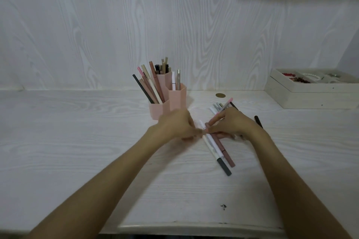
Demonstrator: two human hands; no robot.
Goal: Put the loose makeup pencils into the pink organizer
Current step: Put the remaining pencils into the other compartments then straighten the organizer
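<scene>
Makeup pencils [217, 146] lie loose on the white desk [77, 141], to the right of the pink organizer [167, 101].

Leftmost, the organizer stands upright near the back wall, its hexagonal cups already holding many pencils. Just in front of it the left hand [175, 124] pinches the near ends of the loose bunch. The right hand [232, 122] grips a pink-tipped pencil [223, 109] tilted up and away. Further right lies a dark pencil [258, 121], then a cream jewellery box [310, 93].

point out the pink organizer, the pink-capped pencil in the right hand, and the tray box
pink organizer [177, 97]: head view, front-right cup wall.
pink-capped pencil [226, 104]: head view, shaft near its pink end.
tray box [303, 97]: head view, front wall.
</scene>
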